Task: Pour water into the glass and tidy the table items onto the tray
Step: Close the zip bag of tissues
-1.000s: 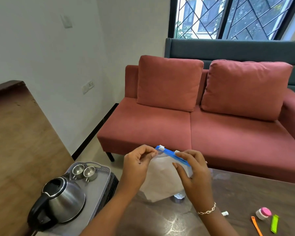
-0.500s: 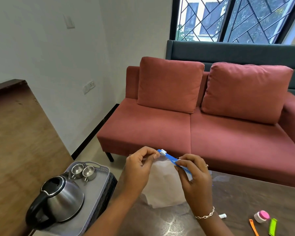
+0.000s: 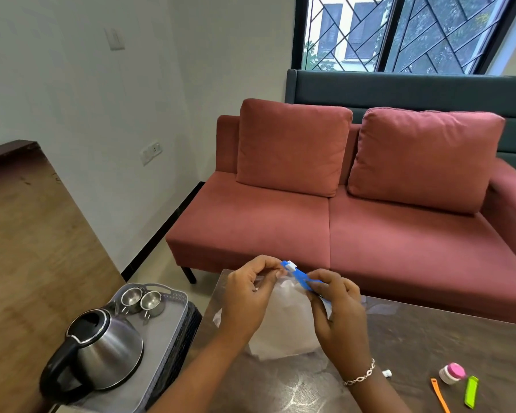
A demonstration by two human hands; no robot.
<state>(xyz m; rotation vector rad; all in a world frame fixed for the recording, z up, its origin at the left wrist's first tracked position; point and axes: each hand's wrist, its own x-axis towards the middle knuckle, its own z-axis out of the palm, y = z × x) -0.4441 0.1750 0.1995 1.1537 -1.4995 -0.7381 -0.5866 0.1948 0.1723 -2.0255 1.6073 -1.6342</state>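
I hold a clear plastic bag (image 3: pixel 283 323) of white powder upright above the dark marble table (image 3: pixel 429 347). A blue sealing clip (image 3: pixel 300 277) runs along its top edge. My left hand (image 3: pixel 248 296) pinches the bag's top left corner beside the clip's white end. My right hand (image 3: pixel 334 308) grips the clip and the bag's right side. A grey tray (image 3: pixel 173 296) at the left carries a steel kettle (image 3: pixel 102 350) with a black handle and two small steel cups (image 3: pixel 143 301). No glass is in view.
On the table's right lie a small white jar with a pink lid (image 3: pixel 452 373), a green clip (image 3: pixel 471 391), an orange clip (image 3: pixel 440 394) and a tiny white piece (image 3: pixel 387 374). A red sofa (image 3: pixel 340 222) stands behind the table, a wooden surface (image 3: pixel 21 248) at the left.
My right hand has slid down the blue clip and the bag has sunk slightly toward the table. The left hand keeps its pinch on the corner.
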